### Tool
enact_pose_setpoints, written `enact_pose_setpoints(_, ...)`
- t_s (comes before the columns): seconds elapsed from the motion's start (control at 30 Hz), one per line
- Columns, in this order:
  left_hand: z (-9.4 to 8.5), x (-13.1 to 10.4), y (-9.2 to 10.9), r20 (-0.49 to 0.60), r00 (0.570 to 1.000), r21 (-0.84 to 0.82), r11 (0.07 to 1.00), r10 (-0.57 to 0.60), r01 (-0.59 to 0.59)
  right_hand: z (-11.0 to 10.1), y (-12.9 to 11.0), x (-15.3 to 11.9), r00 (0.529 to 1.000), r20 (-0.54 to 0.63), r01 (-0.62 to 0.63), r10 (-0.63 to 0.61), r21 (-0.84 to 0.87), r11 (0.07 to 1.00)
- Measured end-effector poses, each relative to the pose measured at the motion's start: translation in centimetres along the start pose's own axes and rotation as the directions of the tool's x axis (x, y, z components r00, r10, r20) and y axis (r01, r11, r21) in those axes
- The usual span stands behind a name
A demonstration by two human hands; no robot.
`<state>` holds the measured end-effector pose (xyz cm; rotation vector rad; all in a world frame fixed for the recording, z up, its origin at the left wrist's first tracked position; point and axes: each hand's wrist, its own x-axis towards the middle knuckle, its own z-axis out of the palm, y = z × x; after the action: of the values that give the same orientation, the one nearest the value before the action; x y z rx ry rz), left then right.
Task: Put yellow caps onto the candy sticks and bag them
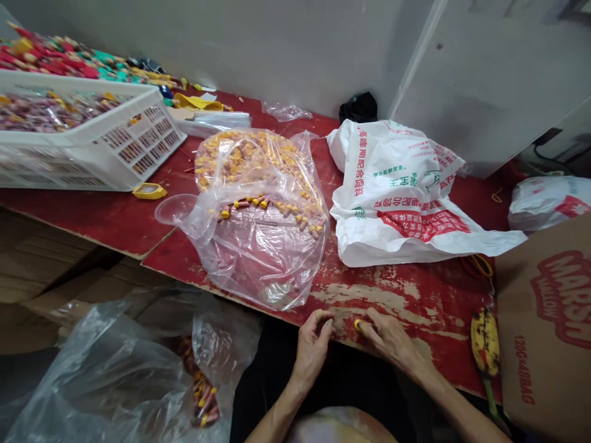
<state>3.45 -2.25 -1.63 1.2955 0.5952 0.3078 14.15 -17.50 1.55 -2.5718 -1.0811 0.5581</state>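
At the front edge of the worn red table (415,295), my left hand (314,344) has its thumb and fingertips close together; whatever it holds, if anything, is too small to name. My right hand (385,335) pinches a small yellow piece (357,325) to its right. Beyond them lies a clear plastic bag (258,246), with many small yellow-capped pieces (244,154) at its far part and a loose row near its middle. Behind my right hand rests a white printed sack (401,184), crumpled.
A white basket (92,157) of wrapped pieces stands at the left, a colourful pile (50,55) behind it. A cardboard box (545,320) and a spotted yellow item (486,341) are at the right. Clear plastic (106,375) with more pieces hangs below the table, lower left.
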Motion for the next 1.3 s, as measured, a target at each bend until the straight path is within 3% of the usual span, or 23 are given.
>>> enact_pose_setpoints(0.1,-0.5,-0.5,0.3,0.015,1.000,0.002,1.000,-0.011,0.011,-0.3,-1.2,-0.7,0.999,-0.049,0.027,-0.005,0.475,0.880)
enact_pose_setpoints(0.23,-0.8,-0.6,0.6,0.088,0.996,-0.019,1.000,-0.009,0.011,0.3,-3.0,-1.1,0.997,-0.073,0.059,-0.009,0.720,0.692)
enact_pose_setpoints(0.3,-0.7,-0.7,0.8,0.127,0.992,-0.034,0.999,0.008,-0.004,0.8,-3.5,-1.1,0.997,-0.065,0.076,-0.042,0.722,0.688)
enact_pose_setpoints(0.4,-0.3,-1.3,1.0,0.143,0.990,-0.125,0.992,-0.008,0.026,2.0,-3.7,-1.4,0.998,-0.055,0.068,-0.043,0.649,0.757)
enact_pose_setpoints(0.6,-0.8,-1.7,0.3,0.112,0.985,-0.409,0.897,-0.133,0.167,4.7,-2.4,-1.3,0.988,-0.097,-0.038,0.122,0.607,0.794)
enact_pose_setpoints(0.8,-1.5,-2.1,0.4,0.094,0.981,-0.461,0.865,-0.172,0.196,4.0,-2.8,-0.9,0.990,-0.113,-0.006,0.081,0.549,0.835)
enact_pose_setpoints(0.97,-1.8,-2.5,0.6,0.145,0.971,-0.443,0.866,-0.188,0.234,3.7,-2.4,-0.4,0.998,-0.031,-0.033,0.056,0.505,0.863)
enact_pose_setpoints(1.03,-3.0,-2.6,1.0,0.090,0.985,-0.415,0.893,-0.150,0.174,3.8,-2.3,-0.2,1.000,-0.020,0.006,0.005,0.504,0.864)
enact_pose_setpoints(1.1,-5.4,-2.7,1.8,-0.077,0.994,-0.327,0.944,-0.077,0.047,3.8,-2.1,-0.1,0.999,-0.042,0.030,-0.011,0.490,0.871)
enact_pose_setpoints(1.17,-9.0,-3.3,2.6,-0.348,0.937,-0.122,0.989,0.035,-0.082,3.7,-1.9,-0.1,0.995,-0.098,0.026,0.022,0.462,0.887)
enact_pose_setpoints(1.2,-11.2,-3.6,2.8,-0.505,0.856,0.043,0.994,0.111,-0.103,3.6,-1.8,-0.1,0.991,-0.128,0.015,0.048,0.451,0.892)
enact_pose_setpoints(1.23,-13.5,-4.0,2.9,-0.653,0.732,0.230,0.972,0.195,-0.054,3.5,-1.7,-0.1,0.986,-0.152,0.004,0.071,0.443,0.897)
enact_pose_setpoints(1.27,-15.9,-4.4,2.7,-0.777,0.554,0.397,0.916,0.297,0.065,3.5,-1.6,-0.1,0.980,-0.178,-0.004,0.091,0.437,0.899)
enact_pose_setpoints(1.3,-18.2,-4.7,2.4,-0.815,0.473,0.436,0.892,0.335,0.120,3.5,-1.5,0.0,0.974,-0.202,-0.007,0.106,0.436,0.900)
